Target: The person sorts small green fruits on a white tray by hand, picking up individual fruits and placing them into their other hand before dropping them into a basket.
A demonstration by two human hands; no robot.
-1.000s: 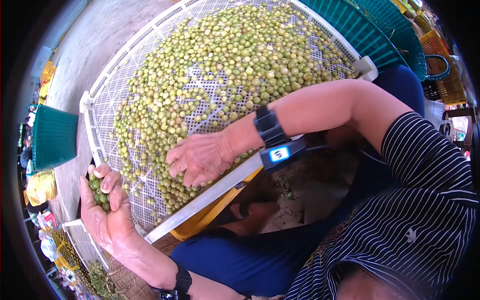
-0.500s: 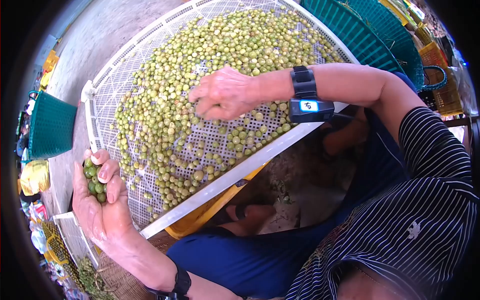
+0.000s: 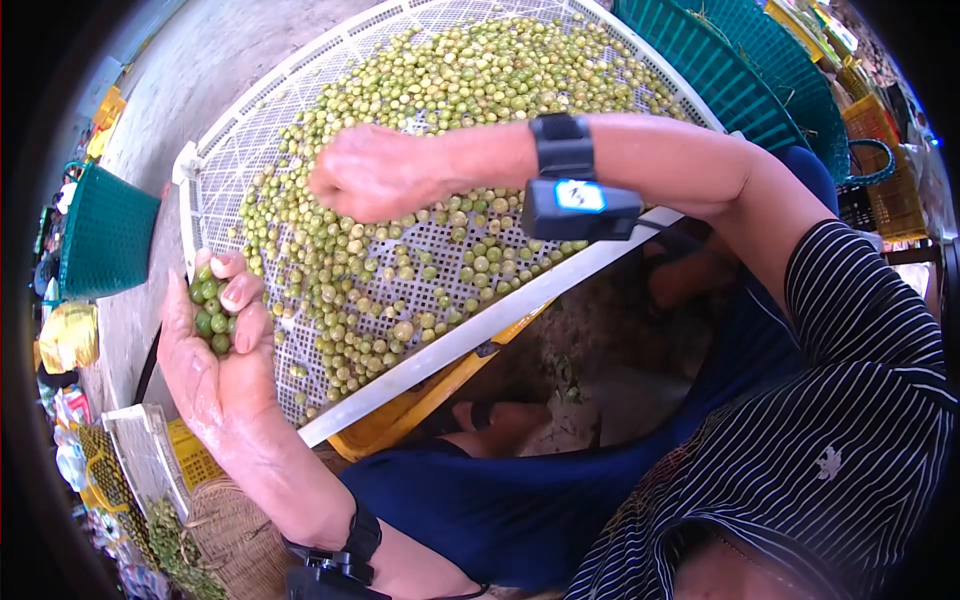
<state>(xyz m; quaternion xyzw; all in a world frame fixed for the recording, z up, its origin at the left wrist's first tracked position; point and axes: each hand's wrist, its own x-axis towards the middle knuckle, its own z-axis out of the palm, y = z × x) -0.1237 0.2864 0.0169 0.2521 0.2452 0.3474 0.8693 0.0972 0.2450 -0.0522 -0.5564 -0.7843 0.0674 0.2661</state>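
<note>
Many small round green fruits [image 3: 470, 70] lie spread over a white perforated tray [image 3: 440, 240]. Cupped palm up at the tray's left corner, my left hand [image 3: 220, 350] holds several darker green fruits [image 3: 208, 305] behind its curled fingers. My right hand [image 3: 375, 175] is over the left-middle part of the fruit layer, its back toward the camera. Its fingers curl down toward the fruits, and whatever they hold is hidden beneath the hand.
A teal basket [image 3: 108, 232] stands on the floor at the left, and other teal baskets [image 3: 720, 70] are beyond the tray at the upper right. Beneath the tray's near edge is a yellow container [image 3: 385, 425]. A woven basket [image 3: 235, 535] sits at the lower left.
My right hand has moved left across the fruits, and its fingers are more curled. My left hand, still holding fruits, has shifted slightly right and up.
</note>
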